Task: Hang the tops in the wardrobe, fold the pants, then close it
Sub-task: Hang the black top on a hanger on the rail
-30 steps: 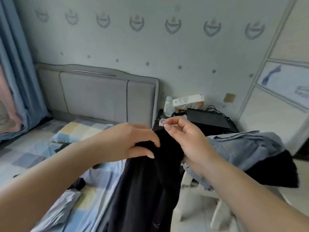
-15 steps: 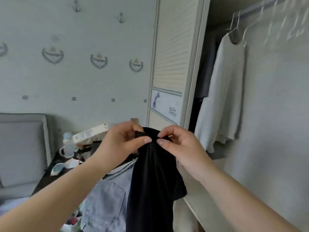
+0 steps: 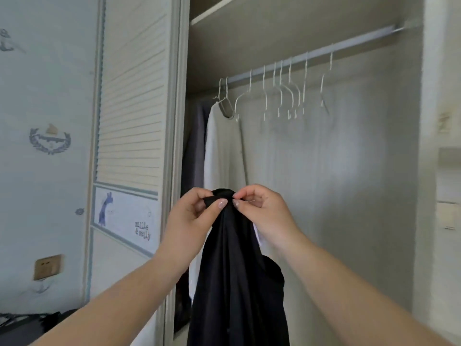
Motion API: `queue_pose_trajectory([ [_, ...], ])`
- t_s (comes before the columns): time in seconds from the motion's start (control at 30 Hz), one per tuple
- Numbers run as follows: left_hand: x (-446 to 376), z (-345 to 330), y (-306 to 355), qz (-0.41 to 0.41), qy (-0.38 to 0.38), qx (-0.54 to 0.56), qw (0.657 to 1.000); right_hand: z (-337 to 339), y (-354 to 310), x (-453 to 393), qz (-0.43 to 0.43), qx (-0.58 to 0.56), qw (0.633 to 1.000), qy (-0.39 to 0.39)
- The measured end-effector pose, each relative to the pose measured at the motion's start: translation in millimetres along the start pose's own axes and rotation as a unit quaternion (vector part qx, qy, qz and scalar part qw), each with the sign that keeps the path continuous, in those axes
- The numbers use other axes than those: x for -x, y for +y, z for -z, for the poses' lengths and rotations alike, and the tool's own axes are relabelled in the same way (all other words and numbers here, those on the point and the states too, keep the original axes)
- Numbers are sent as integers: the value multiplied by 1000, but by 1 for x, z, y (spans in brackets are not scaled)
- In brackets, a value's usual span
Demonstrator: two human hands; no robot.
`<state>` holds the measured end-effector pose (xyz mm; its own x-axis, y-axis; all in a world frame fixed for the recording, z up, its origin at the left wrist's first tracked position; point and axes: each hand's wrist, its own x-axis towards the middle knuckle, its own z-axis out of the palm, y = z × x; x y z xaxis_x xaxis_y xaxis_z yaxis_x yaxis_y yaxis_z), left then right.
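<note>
A black top (image 3: 237,270) is held up in front of the open wardrobe (image 3: 361,196), below the level of the rail (image 3: 324,49). Its upper edge is bunched at one spot and pinched from both sides: the grip of the left hand (image 3: 192,221) is closed on the cloth between thumb and forefinger, and the grip of the right hand (image 3: 264,211) is closed on the same bunch from the other side. The rest of the garment hangs straight down between the forearms and out of the bottom of the picture.

The task is judged to be at an early or middle stage. One white top (image 3: 222,151) is already hung on a hanger at the left end of the rail, and a darker garment (image 3: 197,146) is seen behind it, beside the door frame. The black top is not yet on a hanger and not yet on the rail. No pants are seen here, so whether any have been folded cannot be told. The slatted door (image 3: 132,96) is drawn aside and the wardrobe is not closed.

Inside the wardrobe, a row of empty wire hangers (image 3: 287,96) is carried by the rail, to the right of the white top. A shelf (image 3: 274,11) runs above the rail; what lies on it cannot be seen. The lower part of the wardrobe is hidden by the black top and the arms.
</note>
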<state>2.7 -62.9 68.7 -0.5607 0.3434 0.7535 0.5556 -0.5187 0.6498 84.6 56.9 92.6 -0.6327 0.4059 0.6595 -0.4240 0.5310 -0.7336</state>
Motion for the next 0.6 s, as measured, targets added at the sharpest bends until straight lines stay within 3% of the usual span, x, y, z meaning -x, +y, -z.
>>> queue_pose_trajectory([
  [0.2, -96, -33, -26, -78, -69, 39, 994, 29, -7, -75, 18, 104, 990, 94],
  [0.4, -159, -70, -40, -68, -137, 148, 977, 63, -21, -120, 12, 193, 968, 160],
  [0.5, -180, -92, -42, -54, -153, 191, 968, 89, -34, -146, 32, 260, 934, 243],
  [0.6, -199, -111, -43, -43, -165, 228, 958, 120, -49, -171, 109, 337, 860, 368],
])
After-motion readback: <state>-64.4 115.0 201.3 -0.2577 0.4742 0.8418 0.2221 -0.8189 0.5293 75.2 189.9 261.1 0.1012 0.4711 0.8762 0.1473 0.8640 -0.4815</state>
